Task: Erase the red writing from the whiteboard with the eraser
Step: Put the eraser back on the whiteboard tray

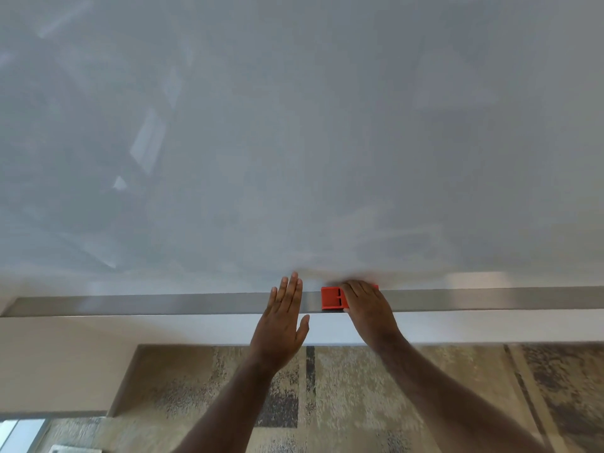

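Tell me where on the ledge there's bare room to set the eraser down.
The metal ledge is bare from its left end to the left hand, and again right of the right hand. It is crowded only mid-ledge, where the red eraser sits between both hands.

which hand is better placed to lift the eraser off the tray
Right. The right hand already covers the red eraser on the metal tray; the left hand is open, flat and beside it, holding nothing.

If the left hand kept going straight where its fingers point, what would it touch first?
Most likely the whiteboard: the open left hand points up over the metal tray, fingertips seemingly just short of it, though depth is unclear.
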